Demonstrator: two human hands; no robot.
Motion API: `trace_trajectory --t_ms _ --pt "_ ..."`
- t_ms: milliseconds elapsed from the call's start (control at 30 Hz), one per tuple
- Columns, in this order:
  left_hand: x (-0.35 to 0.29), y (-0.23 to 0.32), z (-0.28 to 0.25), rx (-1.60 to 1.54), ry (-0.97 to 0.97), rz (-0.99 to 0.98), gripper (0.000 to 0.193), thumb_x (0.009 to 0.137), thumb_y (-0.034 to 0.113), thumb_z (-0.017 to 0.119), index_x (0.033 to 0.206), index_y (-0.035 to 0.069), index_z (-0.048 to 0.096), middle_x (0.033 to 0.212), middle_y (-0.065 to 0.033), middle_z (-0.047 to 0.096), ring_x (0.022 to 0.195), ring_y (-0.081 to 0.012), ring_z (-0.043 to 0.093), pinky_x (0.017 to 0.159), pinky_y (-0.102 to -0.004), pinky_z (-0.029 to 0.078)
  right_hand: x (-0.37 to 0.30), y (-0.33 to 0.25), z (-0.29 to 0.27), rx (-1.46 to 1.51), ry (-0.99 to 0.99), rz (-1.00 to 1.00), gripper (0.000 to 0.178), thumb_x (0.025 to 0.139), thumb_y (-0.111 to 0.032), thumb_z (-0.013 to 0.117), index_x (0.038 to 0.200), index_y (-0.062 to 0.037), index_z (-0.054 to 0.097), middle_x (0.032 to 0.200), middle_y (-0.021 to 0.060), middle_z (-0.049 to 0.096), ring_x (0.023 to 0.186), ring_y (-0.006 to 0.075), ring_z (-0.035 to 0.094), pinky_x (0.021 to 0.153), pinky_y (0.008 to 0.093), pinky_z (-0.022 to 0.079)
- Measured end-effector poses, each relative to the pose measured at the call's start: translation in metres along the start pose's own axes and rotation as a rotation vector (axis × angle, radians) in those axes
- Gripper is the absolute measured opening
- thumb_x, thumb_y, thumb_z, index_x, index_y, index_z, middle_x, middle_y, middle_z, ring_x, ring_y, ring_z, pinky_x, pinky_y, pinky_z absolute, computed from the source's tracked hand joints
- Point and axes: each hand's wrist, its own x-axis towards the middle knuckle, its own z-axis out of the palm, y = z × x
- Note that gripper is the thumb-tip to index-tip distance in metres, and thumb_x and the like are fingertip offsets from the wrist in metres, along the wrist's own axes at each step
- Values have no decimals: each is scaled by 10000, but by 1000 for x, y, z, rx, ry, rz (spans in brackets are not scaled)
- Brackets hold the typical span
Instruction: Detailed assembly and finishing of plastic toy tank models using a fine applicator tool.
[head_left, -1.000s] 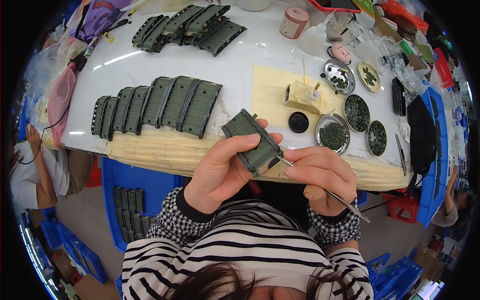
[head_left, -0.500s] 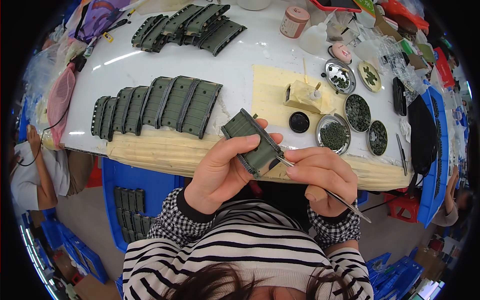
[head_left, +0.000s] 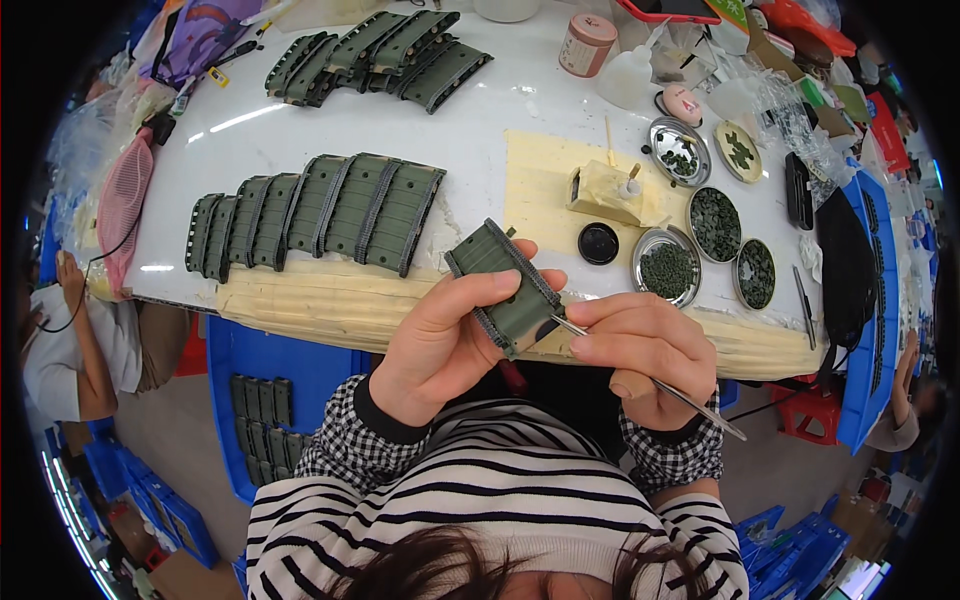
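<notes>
My left hand (head_left: 445, 335) is closed round a curved green camouflage panel (head_left: 490, 268) with dark ridged edges, held tilted over the table's front edge. The thumb lies across the panel's face. In my right hand (head_left: 655, 355) is a pair of metal tweezers (head_left: 690, 402), pinched between thumb and fingers. Their tip meets the panel's right edge near its lower corner; whether a small part sits in the tip is too small to tell. A row of similar green panels (head_left: 345, 212) stands on the table to the left, and a further pile of panels (head_left: 385, 50) lies at the far left.
Right of my hands stand a metal dish of small green parts (head_left: 667, 268), more round dishes (head_left: 716, 225), a black round lid (head_left: 598, 243) and a tape-wrapped block (head_left: 605, 190). A blue bin (head_left: 225, 400) with panels sits below the table's left side. Another person's arm (head_left: 85, 330) shows at left.
Hardly anything differs. The tweezers and my right hand have shifted very slightly, with the tip still at the panel's edge.
</notes>
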Motion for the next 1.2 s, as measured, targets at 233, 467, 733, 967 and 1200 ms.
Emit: trace_trajectory --t_ms 233,467,733,967,1200 --pt "0 -1 1 10 9 8 376 891 93 558 1248 -3 491 1092 -178 635 1041 -240 627 925 -368 514 0 1 -1 3 -10 -21 280 758 -113 725 1004 10 677 954 142 675 911 279 669 740 348 549" --pt "1 1 -4 -36 -50 -19 404 904 82 555 1291 47 444 1161 -199 604 1068 -251 617 917 -376 518 -1 1 -1 37 16 16 262 819 -164 698 1014 10 677 965 150 677 905 284 669 756 344 542" --pt "1 6 -1 -8 -122 116 521 938 128 529 1418 108 328 1293 -236 512 1146 -250 574 948 -380 505 -15 -5 3 189 320 143 432 964 -412 512 977 -11 671 934 164 686 894 285 670 772 345 520" --pt "7 6 -2 -486 -247 33 591 930 457 534 1327 34 417 1269 -193 509 1091 -236 602 920 -297 550 -18 -11 5 137 320 121 426 943 -412 544 988 -7 668 932 155 675 890 282 670 747 342 530" --pt "18 0 6 -830 -307 -125 721 820 381 712 1283 -81 409 1196 -129 511 987 -222 639 881 -272 574 -12 -13 5 56 221 9 359 902 -329 621 1029 4 666 979 164 666 890 291 665 742 342 534"
